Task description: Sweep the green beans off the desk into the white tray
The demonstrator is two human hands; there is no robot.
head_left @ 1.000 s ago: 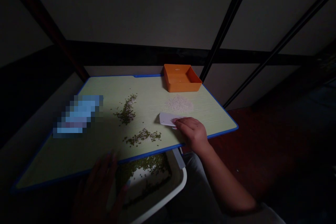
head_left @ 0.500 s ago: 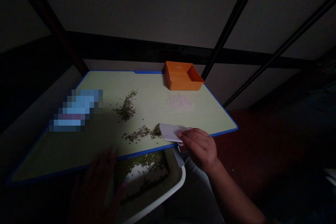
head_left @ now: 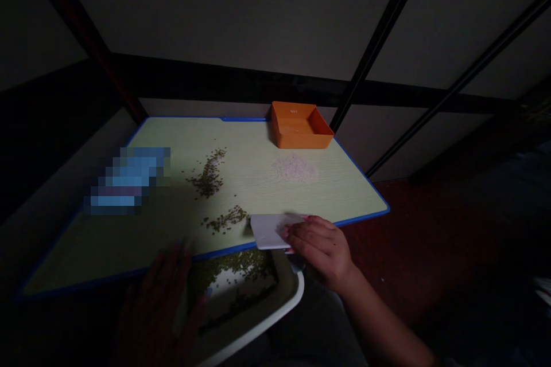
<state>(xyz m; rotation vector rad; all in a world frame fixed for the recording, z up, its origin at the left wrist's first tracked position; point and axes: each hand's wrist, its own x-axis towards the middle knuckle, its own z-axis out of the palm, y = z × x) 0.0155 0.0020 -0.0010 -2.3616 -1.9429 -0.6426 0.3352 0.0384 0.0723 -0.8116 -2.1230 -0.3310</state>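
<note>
My right hand [head_left: 325, 246] grips a flat white scraper [head_left: 271, 231] with rounded corners. The scraper lies across the table's near blue edge, its left side beside a small heap of greenish-brown grains [head_left: 230, 218]. Beneath that edge sits a white tub [head_left: 297, 292] with many similar grains [head_left: 247, 262] inside. My left hand [head_left: 161, 298], in deep shadow, rests at the near edge left of the tub, fingers stretched and thumb apart; nothing shows in it. A second heap of grains [head_left: 209, 178] lies farther back on the table [head_left: 249, 160].
An orange open box [head_left: 301, 136] stands at the table's back right, with a patch of pale pinkish granules [head_left: 295, 167] before it. A blurred-out blue item [head_left: 131, 175] lies at the left. A panelled wall [head_left: 241, 17] rises behind the table.
My right hand has drawn the scraper left and toward me, over the table's near edge. The small clump beside it is no longer visible there. My left hand has hardly moved.
</note>
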